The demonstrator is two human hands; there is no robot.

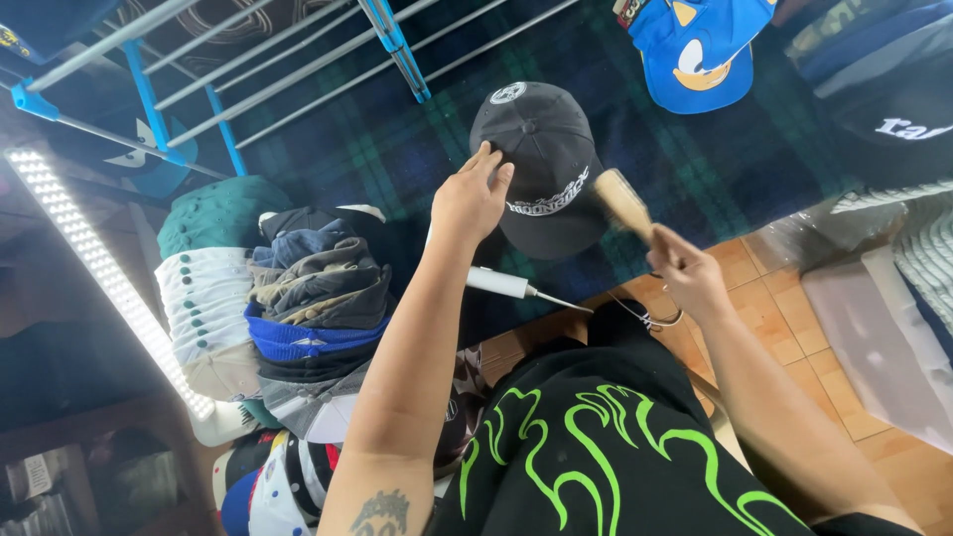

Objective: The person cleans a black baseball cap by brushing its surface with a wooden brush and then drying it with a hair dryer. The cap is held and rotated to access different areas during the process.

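Note:
A black baseball cap (544,159) with white lettering lies on a dark green and blue plaid cloth (397,149). My left hand (470,199) rests on the cap's left side, fingers spread over its crown edge. My right hand (685,273) grips a wooden-handled brush (622,201), held just right of the cap's brim. Between my arms a white-handled tool with a thin metal tip (511,287) lies on the cloth.
A tall stack of folded caps (288,298) stands at the left beside a lit LED strip (89,258). A blue and grey drying rack (258,69) lies at the top left. A blue cartoon cap (700,55) sits at the top. Orange floor tiles (784,318) show at the right.

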